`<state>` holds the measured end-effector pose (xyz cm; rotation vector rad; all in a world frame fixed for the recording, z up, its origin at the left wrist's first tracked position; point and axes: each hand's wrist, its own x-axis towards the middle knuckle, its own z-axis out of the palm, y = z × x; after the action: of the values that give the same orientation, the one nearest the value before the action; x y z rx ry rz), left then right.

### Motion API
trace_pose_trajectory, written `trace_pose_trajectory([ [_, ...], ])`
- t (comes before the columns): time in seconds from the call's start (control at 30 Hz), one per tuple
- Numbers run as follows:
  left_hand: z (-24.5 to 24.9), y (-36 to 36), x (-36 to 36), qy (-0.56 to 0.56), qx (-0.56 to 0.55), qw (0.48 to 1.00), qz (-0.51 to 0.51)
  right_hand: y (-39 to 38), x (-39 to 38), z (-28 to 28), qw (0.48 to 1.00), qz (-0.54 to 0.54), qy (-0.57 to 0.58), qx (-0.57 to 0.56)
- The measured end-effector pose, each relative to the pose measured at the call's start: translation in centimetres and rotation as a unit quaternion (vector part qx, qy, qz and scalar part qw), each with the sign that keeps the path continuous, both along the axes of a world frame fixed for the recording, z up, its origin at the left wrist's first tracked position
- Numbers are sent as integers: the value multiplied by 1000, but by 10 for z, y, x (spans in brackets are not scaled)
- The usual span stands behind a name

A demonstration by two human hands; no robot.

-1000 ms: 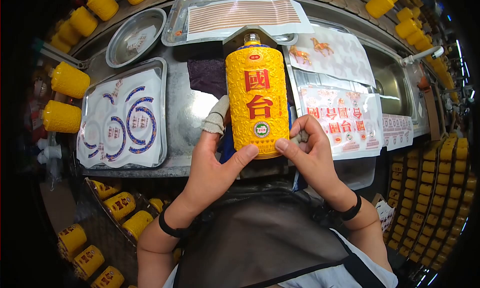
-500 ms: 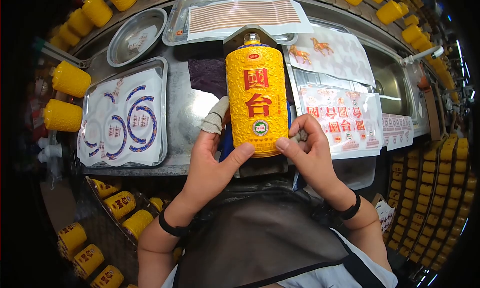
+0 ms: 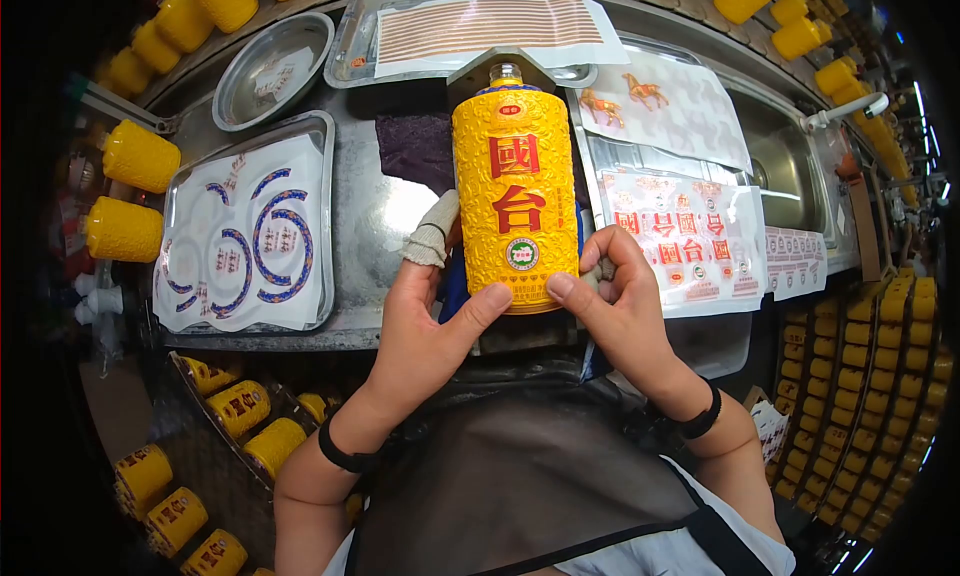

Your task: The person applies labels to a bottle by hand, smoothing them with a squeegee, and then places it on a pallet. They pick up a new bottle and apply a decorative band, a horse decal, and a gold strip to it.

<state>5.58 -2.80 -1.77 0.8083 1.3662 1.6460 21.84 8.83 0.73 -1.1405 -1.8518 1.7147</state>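
Note:
A yellow embossed bottle (image 3: 513,191) with red characters, a small green-and-white round emblem and an uncapped neck lies between my hands, its neck pointing away from me. My left hand (image 3: 432,296) grips its lower left side, thumb on the front near the base; a pale finger cot covers a fingertip. On the lower right, my right hand (image 3: 615,291) holds it the same way, thumb pressed near the bottom edge. Fingers behind the bottle are partly hidden. Beneath it are a dark purple cloth (image 3: 412,151) and a metal holder (image 3: 540,73) near the neck.
Blue arc decals lie on a left tray (image 3: 328,216). Striped decals (image 3: 490,31) rest on a far tray; horse decals (image 3: 700,106) and red character decals (image 3: 685,241) are at right, near a sink (image 3: 790,171). A round pan (image 3: 225,91) stands far left. Yellow bottles surround the bench.
Almost nothing differs. The bottle and both hands keep the same hold and place, while the view shifts very slightly.

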Motion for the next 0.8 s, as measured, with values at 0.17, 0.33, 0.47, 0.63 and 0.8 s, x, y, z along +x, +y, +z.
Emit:
trace_pose_trajectory([
  [0.17,-2,1,-2,10,5,1000,-7,0,1,-3,1000,-1,5,-11],
  [0.33,-3,-1,-2,2,13,1000,-9,2,2,-5,1000,8,14,-12],
  [0.47,-2,-7,-11,-75,-4,997,-20,6,8,1,990,8,62,-130],
  [0.63,-9,-10,-16,-120,11,992,-31,9,9,0,986,15,79,-143],
  [0.8,-8,-9,-14,-112,10,993,-32,6,8,0,986,17,92,-137],
])
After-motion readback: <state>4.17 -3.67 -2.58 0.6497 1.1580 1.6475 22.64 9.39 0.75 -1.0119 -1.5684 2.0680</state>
